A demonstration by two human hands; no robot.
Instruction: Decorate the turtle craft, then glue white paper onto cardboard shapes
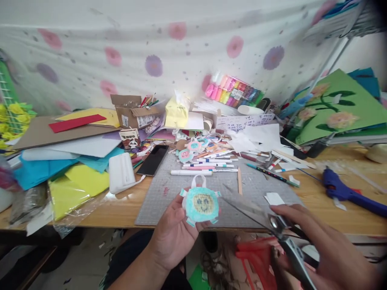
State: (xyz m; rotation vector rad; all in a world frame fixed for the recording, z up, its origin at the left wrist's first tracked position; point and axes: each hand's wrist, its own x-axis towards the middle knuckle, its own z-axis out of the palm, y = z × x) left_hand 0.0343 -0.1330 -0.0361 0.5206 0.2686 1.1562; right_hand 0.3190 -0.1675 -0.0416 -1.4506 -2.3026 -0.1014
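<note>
My left hand (pixel 173 233) holds up a small round turquoise craft piece (pixel 201 204) with a yellow patterned centre, light-blue tabs round its rim and a white loop on top. My right hand (pixel 326 245) grips a pair of scissors (pixel 272 223) by the handles. The blades are parted and point left toward the craft piece, a little apart from it. Both hands hover at the near edge of the grey cutting mat (pixel 169 201).
Markers and pens (pixel 205 165) lie across the mat with more round cut-outs (pixel 189 151). A black phone (pixel 152 160), white tape dispenser (pixel 121 173), coloured paper sheets (pixel 75 181), cardboard box (pixel 134 110), blue glue gun (pixel 347 191) and green flower board (pixel 338 104) crowd the wooden table.
</note>
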